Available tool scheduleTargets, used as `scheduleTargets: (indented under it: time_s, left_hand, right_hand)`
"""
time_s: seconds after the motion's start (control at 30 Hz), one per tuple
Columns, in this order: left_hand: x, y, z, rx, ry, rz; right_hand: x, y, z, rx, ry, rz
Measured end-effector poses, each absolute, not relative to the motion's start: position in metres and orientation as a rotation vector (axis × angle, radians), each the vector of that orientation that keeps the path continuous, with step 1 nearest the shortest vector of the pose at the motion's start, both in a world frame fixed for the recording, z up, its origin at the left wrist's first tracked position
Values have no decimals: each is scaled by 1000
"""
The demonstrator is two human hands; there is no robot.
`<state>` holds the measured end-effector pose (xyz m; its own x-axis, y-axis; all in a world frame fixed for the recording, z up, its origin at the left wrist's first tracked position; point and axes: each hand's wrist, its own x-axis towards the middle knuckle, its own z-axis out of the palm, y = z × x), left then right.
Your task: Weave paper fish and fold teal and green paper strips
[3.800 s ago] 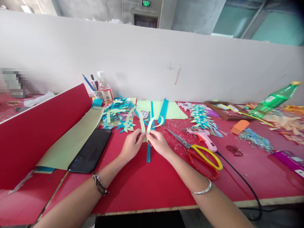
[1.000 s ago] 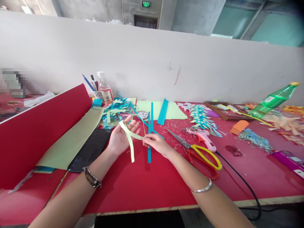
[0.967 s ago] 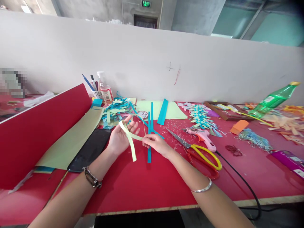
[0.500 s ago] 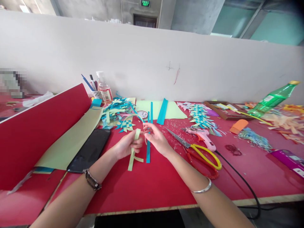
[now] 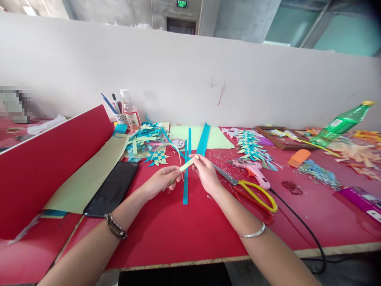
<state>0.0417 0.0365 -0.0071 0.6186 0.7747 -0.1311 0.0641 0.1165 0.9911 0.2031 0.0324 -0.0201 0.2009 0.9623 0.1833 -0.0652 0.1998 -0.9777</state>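
Between my two hands a pale green paper strip point(image 5: 188, 163) is stretched at a slant. My left hand point(image 5: 164, 180) pinches its lower left end, and my right hand point(image 5: 205, 171) pinches the upper right end. A thin curled strip point(image 5: 175, 146) arcs up from near my left fingers. Behind and below the held paper, a narrow blue strip point(image 5: 185, 190) lies on the red table point(image 5: 178, 234). Woven blue-and-green paper pieces point(image 5: 157, 157) lie beyond my left hand, beside a pile of cut strips point(image 5: 145, 137).
Right of my right hand lie scissors point(image 5: 253, 194) and a pink glue gun point(image 5: 254, 172) with a black cord. A woven paper fish-like piece point(image 5: 252, 145) and a tilted green bottle point(image 5: 342, 125) stand farther right. On the left are a black phone point(image 5: 111, 190) and a paper sheet point(image 5: 89, 178).
The pale green strip, which hung down from my left hand, is now drawn out between both hands. My right hand has shifted slightly right and closed on its end.
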Motion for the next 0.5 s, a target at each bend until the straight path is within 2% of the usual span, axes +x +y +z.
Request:
scheduleTargets:
  time_s: [0.27,0.5]
  left_hand:
    - [42,41,-7,1747,977,713]
    - [39,43,-14,2065,1014,832]
  right_hand:
    - [211,38,-23,-1172,-1081,753]
    - [203,17,-4,-1293,-1991,73]
